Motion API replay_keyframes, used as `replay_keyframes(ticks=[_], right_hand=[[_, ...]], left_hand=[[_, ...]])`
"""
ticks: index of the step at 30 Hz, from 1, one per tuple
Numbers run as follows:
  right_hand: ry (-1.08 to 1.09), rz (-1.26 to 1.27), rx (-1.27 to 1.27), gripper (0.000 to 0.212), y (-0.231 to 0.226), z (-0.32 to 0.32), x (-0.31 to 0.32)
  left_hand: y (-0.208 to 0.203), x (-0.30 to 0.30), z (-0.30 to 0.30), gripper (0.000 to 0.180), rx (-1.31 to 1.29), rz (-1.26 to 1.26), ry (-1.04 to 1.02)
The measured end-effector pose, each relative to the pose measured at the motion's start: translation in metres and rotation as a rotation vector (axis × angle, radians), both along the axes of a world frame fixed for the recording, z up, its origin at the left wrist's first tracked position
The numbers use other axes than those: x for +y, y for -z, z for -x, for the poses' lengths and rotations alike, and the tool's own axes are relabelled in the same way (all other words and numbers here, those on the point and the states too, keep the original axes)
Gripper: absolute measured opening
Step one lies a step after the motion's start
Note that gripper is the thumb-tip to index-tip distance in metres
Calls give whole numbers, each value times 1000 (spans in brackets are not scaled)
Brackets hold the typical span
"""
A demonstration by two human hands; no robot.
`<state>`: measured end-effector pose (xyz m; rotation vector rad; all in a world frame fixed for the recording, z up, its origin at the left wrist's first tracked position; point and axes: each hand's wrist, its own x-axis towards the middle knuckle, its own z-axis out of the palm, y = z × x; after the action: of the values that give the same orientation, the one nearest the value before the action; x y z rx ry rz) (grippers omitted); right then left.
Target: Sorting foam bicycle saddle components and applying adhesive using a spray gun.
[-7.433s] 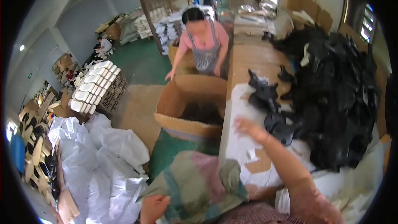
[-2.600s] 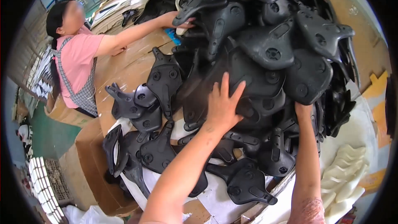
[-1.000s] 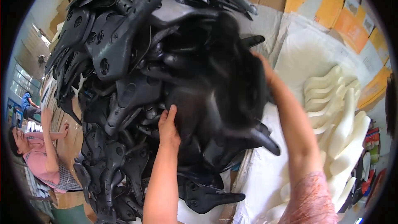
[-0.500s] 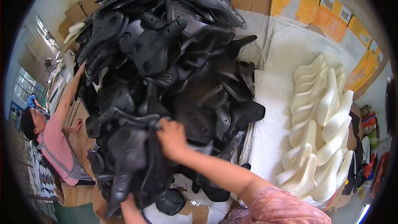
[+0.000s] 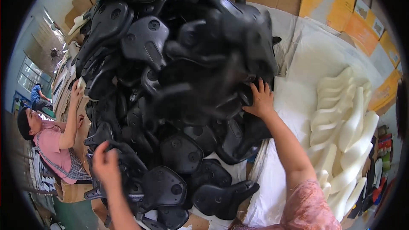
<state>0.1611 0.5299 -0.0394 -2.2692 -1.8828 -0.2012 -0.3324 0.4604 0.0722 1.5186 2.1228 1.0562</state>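
Observation:
A tall heap of black plastic bicycle saddle shells (image 5: 147,40) fills the middle. At its right side my right hand (image 5: 262,100) has its fingers spread against the shells, holding none of them. Some shells above and left of that hand (image 5: 260,34) are smeared by motion. My left hand (image 5: 106,164) is raised at the heap's lower left, close to the shells there; it is blurred, so its grip cannot be made out. Nearer to me lie more shells, among them one flat side up (image 5: 164,187) and one with its nose pointing right (image 5: 221,196).
Cream foam saddle pads (image 5: 345,132) lie nested in rows on a white sheet (image 5: 294,115) at right. Cardboard with yellow panels (image 5: 328,0) stands behind. At left, a co-worker in pink (image 5: 51,149) reaches toward the heap's edge. Another person (image 5: 38,96) sits farther back.
My right hand has moved from the lower middle of the heap to its right side. My left hand has risen leftward. Shells in the heap have shifted, and the co-worker's raised hand is lower.

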Motion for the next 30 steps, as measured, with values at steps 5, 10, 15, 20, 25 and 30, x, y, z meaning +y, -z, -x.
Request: replay_keyframes(ticks=[5, 10, 15, 20, 25, 30], right_hand=[[10, 28, -2, 56, 71, -29, 45], [236, -119, -183, 28, 88, -19, 63], [-13, -163, 161, 38, 20, 83, -7], [-23, -270, 957, 47, 5, 161, -59], [-524, -106, 446, 61, 4, 284, -147], [-838, -119, 568, 57, -18, 450, -199]], left_hand=[[22, 84, -186, 95, 591, -116, 572], [27, 114, -177, 69, 259, 314, 602], [65, 31, -98, 32, 295, 277, 730], [81, -72, 1, 24, 509, 87, 695], [72, -159, 102, 17, 535, -15, 467], [78, -211, 161, 13, 439, 108, 304]])
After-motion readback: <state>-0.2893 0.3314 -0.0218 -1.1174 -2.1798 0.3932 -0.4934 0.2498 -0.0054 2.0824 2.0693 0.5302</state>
